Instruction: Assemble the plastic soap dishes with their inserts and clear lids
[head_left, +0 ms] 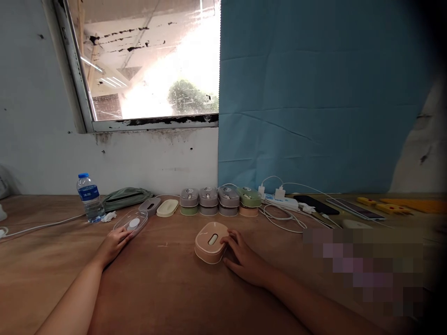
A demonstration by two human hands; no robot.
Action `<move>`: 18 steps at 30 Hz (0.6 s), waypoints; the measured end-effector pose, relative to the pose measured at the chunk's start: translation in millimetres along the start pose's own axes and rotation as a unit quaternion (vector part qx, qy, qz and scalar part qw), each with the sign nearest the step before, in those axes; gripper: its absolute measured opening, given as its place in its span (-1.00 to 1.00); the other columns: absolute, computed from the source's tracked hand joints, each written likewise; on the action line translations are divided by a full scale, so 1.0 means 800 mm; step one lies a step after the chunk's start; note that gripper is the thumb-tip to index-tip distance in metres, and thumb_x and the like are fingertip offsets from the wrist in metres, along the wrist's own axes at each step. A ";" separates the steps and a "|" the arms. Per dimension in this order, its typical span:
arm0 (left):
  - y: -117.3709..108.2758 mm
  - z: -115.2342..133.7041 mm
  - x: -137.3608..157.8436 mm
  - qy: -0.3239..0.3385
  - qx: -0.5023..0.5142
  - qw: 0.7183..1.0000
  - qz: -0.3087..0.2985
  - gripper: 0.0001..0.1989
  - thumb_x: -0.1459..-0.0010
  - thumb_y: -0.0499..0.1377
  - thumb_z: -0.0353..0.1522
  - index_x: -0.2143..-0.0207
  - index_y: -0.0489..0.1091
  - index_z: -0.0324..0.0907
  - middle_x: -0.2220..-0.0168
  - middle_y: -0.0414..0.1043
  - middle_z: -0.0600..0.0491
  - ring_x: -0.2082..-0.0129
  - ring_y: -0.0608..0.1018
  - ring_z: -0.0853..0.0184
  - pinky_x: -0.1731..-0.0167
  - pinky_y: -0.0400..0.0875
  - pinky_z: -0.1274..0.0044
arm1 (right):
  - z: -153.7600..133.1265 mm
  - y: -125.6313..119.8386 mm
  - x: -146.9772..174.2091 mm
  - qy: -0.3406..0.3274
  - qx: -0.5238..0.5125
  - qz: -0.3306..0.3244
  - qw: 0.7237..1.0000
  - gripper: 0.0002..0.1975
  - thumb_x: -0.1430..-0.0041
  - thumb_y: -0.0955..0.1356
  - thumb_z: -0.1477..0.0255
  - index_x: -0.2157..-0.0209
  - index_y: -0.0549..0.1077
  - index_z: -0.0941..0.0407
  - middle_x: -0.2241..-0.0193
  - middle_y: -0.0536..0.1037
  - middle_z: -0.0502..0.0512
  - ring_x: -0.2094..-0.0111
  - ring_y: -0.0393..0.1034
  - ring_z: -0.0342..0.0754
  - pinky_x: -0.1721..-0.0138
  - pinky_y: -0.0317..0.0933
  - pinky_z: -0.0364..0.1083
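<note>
At the left, my left hand (118, 242) is closed on the near edge of a clear plastic lid (140, 219) with a white round spot on it. My right hand (244, 258) grips the right side of a peach-coloured box (206, 251), fingers on its top edge and thumb low at its side. The box stands on the wooden table, a slot with a pale insert in its top. Beyond the clear lid lie a grey slotted lid (151, 204) and a cream-coloured shallow piece (167, 208).
Several stacked boxes, among them a grey one (208, 197) and a green-topped one (250, 197), line the back. A water bottle (89, 200) and green pouch (127, 198) stand back left. A power strip (282, 201), cables and phones (356, 209) lie back right.
</note>
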State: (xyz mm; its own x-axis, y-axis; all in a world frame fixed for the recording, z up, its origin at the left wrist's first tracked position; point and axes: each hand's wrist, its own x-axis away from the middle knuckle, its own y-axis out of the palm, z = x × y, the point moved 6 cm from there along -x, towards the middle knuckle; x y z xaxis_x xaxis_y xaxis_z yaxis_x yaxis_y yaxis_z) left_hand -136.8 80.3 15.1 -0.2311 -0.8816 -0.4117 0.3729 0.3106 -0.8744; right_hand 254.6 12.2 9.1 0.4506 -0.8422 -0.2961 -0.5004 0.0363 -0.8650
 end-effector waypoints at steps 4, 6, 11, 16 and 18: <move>-0.002 0.002 -0.001 0.024 -0.008 0.999 0.025 -0.59 -0.08 -0.09 -0.12 0.31 0.45 -0.15 0.46 0.34 0.01 0.41 0.42 0.29 0.38 0.29 0.55 | 0.001 0.001 -0.001 0.009 -0.006 -0.005 1.000 -0.60 -0.03 0.25 0.44 0.05 0.16 0.06 -0.07 -0.05 0.13 -0.15 -0.14 0.02 -0.10 -0.05 -0.01; -0.002 0.002 -0.001 0.040 -0.019 0.998 0.043 -0.58 -0.08 -0.09 -0.13 0.28 0.43 -0.19 0.44 0.34 0.00 0.39 0.42 0.29 0.37 0.30 0.54 | 0.002 0.001 -0.001 0.011 -0.008 -0.004 1.000 -0.61 -0.03 0.25 0.43 0.05 0.17 0.05 -0.07 -0.05 0.13 -0.15 -0.13 0.02 -0.09 -0.04 -0.02; -0.003 0.002 -0.003 0.063 -0.041 0.995 0.069 -0.58 -0.09 -0.09 -0.15 0.26 0.42 -0.21 0.42 0.34 -0.02 0.37 0.42 0.29 0.34 0.32 0.51 | 0.001 0.000 -0.001 0.007 -0.010 0.002 1.000 -0.61 -0.03 0.25 0.43 0.05 0.17 0.04 -0.07 -0.04 0.13 -0.14 -0.11 0.03 -0.09 -0.04 -0.01; -0.004 0.004 -0.001 0.066 -0.041 0.995 0.069 -0.60 -0.09 -0.09 -0.15 0.26 0.42 -0.18 0.44 0.35 0.00 0.39 0.43 0.30 0.36 0.33 0.52 | 0.000 0.000 -0.001 0.000 -0.011 0.009 1.000 -0.61 -0.01 0.26 0.45 0.07 0.17 0.05 -0.06 -0.03 0.14 -0.14 -0.11 0.03 -0.09 -0.04 -0.01; -0.005 0.003 0.001 0.066 -0.043 0.995 0.063 -0.61 -0.10 -0.09 -0.15 0.26 0.41 -0.18 0.43 0.35 0.01 0.38 0.43 0.30 0.35 0.32 0.52 | 0.000 0.000 -0.001 -0.004 -0.011 0.018 1.000 -0.63 -0.02 0.26 0.46 0.08 0.18 0.06 -0.05 -0.01 0.14 -0.13 -0.09 0.02 -0.08 -0.02 -0.01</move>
State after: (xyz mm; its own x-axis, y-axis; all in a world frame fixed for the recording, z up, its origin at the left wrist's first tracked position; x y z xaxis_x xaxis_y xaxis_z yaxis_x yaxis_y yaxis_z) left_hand -136.3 77.9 18.6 -0.3054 -0.7809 -0.5450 0.3295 0.4503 -0.8299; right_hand 254.4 12.9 9.7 0.4376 -0.8366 -0.3295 -0.5318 0.0547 -0.8451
